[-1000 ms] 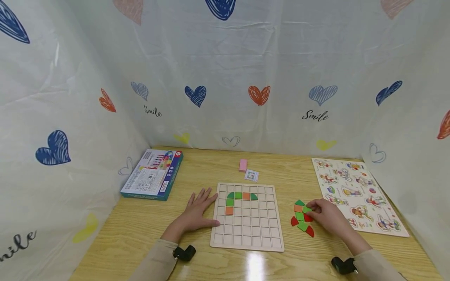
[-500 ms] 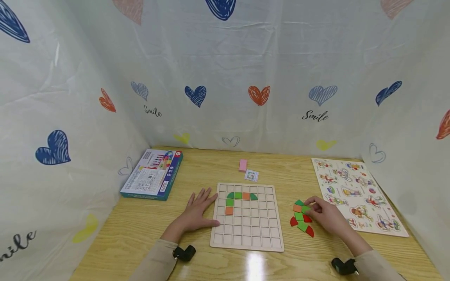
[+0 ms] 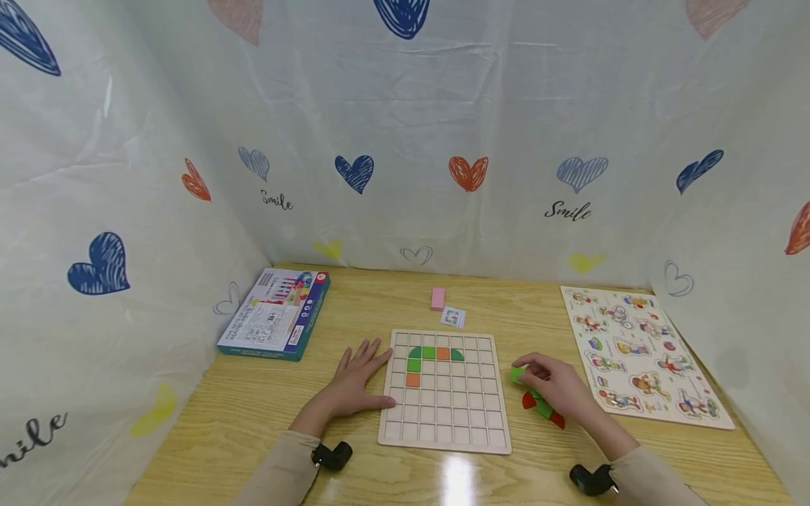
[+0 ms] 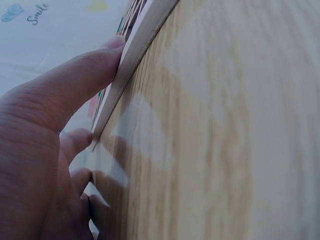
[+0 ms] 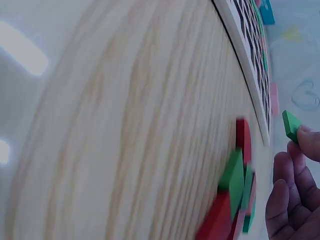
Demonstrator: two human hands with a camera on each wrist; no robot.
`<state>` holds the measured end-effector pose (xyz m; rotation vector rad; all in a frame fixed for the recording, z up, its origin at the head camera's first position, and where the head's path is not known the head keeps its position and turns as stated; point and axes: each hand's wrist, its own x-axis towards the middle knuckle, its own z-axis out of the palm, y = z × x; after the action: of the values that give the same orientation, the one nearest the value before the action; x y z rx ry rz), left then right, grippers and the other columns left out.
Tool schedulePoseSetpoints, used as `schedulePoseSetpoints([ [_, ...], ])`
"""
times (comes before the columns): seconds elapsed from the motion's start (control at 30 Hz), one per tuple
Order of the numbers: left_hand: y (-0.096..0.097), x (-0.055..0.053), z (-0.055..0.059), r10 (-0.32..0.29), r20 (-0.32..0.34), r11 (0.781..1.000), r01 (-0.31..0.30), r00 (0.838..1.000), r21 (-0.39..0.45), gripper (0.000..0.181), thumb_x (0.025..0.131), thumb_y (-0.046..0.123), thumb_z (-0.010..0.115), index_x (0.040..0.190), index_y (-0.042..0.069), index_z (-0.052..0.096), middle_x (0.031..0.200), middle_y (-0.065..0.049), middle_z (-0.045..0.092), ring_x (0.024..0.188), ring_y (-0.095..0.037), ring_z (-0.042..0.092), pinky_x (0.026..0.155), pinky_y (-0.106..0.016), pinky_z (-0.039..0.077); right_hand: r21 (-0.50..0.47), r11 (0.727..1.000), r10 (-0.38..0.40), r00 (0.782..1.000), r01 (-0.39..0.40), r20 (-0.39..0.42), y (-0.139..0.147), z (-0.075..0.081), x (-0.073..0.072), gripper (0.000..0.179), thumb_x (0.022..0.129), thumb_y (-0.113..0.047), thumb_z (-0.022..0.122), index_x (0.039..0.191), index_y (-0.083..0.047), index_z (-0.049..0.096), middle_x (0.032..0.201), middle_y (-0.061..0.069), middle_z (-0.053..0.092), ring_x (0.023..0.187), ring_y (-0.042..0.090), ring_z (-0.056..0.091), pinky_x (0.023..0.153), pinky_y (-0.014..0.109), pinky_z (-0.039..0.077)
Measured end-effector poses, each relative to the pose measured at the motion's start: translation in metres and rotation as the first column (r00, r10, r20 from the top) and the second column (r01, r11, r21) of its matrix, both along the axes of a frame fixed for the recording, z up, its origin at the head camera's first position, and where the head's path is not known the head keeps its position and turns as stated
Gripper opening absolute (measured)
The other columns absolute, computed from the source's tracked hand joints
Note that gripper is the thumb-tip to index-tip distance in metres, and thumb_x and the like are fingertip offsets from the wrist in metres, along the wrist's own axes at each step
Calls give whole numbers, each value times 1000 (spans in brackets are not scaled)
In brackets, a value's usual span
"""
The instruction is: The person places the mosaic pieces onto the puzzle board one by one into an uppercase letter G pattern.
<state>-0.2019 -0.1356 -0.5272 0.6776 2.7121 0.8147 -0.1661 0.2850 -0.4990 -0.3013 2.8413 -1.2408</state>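
Note:
A wooden grid board lies flat mid-table; green and orange tiles fill a bent row near its upper left. My left hand is spread at the board's left edge, thumb and fingertips touching the rim, as the left wrist view also shows. In the right wrist view, the thumb and a finger of my right hand pinch a light green tile above the table. Below that hand lies a cluster of loose red and green tiles, partly hidden by it in the head view.
A blue-edged box stands at the left back. Beyond the board lie a pink block and a small printed card. A picture board with cartoon figures lies at the right. A heart-print curtain borders the table.
My right hand has lifted the light green tile from the cluster and moved left toward the grid board. The left hand has stayed in place.

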Motion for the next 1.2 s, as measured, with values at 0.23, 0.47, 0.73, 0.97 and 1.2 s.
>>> schedulePoseSetpoints([
  [0.23, 0, 1, 1, -9, -8, 1000, 9, 1000, 0, 98, 83, 60, 76, 161, 21, 33, 170, -12, 13, 157, -33, 2, 123, -57, -7, -36, 997, 65, 997, -64, 41, -42, -4, -4, 16, 98, -18, 70, 114, -19, 71, 86, -3, 64, 69, 10, 57, 62, 26, 49],
  [0.47, -1, 0, 0, -15, -9, 1000, 15, 1000, 3, 98, 83, 61, 76, 162, 21, 33, 170, -12, 13, 157, -33, 2, 123, -57, -8, -48, 991, 124, 991, -121, 54, -86, -6, -8, 11, 97, -20, 72, 107, -24, 71, 85, -8, 63, 73, 8, 58, 65, 24, 49],
  [0.73, -1, 1, 2, -16, -9, 1000, 16, 1000, 4, 98, 83, 60, 76, 161, 20, 33, 170, -13, 14, 157, -34, 2, 123, -57, -7, -73, 974, 217, 976, -215, 16, -129, -9, -14, 8, 97, -19, 71, 105, -21, 70, 82, -10, 61, 71, 7, 56, 64, 24, 48],
  [0.97, 0, 1, 3, -13, -11, 1000, 13, 1000, -2, 96, 84, 59, 76, 161, 20, 34, 169, -13, 14, 156, -35, 3, 123, -58, -7, -37, 952, 306, 951, -305, 33, -154, -10, -11, 9, 99, -18, 68, 106, -23, 69, 80, -12, 61, 68, 4, 54, 64, 24, 48],
  [1.2, 0, 1, 4, -11, -2, 1000, 11, 1000, 6, 95, 84, 58, 76, 161, 19, 35, 169, -14, 14, 156, -35, 3, 123, -57, -6, 25, 939, 341, 940, -342, 25, -168, -9, -11, 9, 98, -15, 68, 104, -22, 69, 78, -13, 59, 66, 2, 52, 62, 22, 47],
])
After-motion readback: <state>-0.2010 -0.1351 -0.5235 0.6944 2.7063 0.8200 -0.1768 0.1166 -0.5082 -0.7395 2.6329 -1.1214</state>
